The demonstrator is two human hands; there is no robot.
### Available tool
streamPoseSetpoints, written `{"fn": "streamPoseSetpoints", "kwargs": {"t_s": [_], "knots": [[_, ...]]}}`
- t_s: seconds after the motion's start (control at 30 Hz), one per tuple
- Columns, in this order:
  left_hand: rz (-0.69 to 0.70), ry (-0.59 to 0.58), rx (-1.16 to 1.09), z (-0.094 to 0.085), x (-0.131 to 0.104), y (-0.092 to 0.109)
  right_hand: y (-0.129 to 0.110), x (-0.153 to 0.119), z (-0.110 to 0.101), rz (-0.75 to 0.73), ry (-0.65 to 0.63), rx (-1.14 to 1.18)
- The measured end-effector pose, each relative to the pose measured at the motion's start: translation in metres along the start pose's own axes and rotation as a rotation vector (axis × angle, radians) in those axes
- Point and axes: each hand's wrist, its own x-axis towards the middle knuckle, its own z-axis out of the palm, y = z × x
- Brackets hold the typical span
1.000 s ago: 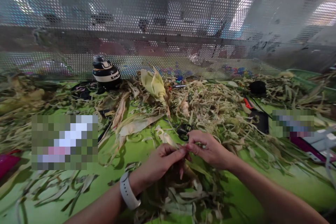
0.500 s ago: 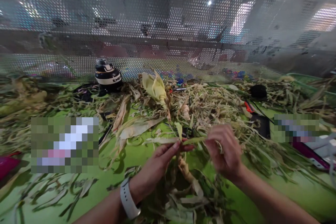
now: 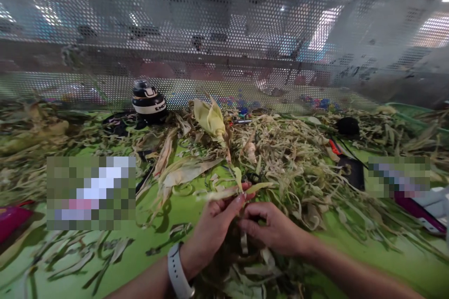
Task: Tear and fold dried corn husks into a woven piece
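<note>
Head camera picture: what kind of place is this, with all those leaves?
Probably a craft or workshop bench. Dried husk strips litter a green table, a perforated metal screen backs it, and both hands work a strip.

Black-white helmet-like object [image 3: 149, 101]: partial white lettering, not fully readable.

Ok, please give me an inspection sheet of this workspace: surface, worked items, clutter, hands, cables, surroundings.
Surface: green table, largely covered with plant scraps.
Worked items: leaf strips, pale green, pinched at the left fingertips.
Clutter: heaped corn husks; a partly husked corn ear; a black-and-white helmet-like object; a black flat item.
Hands: left hand, with a white wristwatch, grips the strips; right hand curled closed just below, on the same bundle.
Cables: dark cord, partly hidden.
Surroundings: perforated metal screen behind the table.
</note>
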Motion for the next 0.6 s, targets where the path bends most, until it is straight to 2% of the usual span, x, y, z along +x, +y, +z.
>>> {"fn": "streamPoseSetpoints", "kwargs": {"t_s": [0.1,0.2,0.3,0.43,0.5,0.6], "knots": [[0.037,-0.005,0.045,-0.002,0.000,0.009,0.000,-0.002,-0.001,0.014,-0.049,-0.001],[0.034,-0.013,0.080,-0.004,0.000,0.015,-0.001,-0.002,-0.005,0.024,-0.023,0.003],[-0.019,-0.021,0.083,-0.006,-0.001,0.016,0.001,0.000,-0.014,0.100,0.048,0.127],[-0.089,-0.111,0.075,-0.006,-0.002,0.013,0.006,0.003,-0.021,0.220,0.179,0.369],[-0.076,-0.143,0.159,-0.006,-0.002,0.012,0.005,0.003,-0.020,0.170,0.203,0.318],[-0.028,-0.108,0.279,-0.005,0.000,0.016,-0.001,-0.001,-0.017,-0.112,0.229,-0.026]]}}
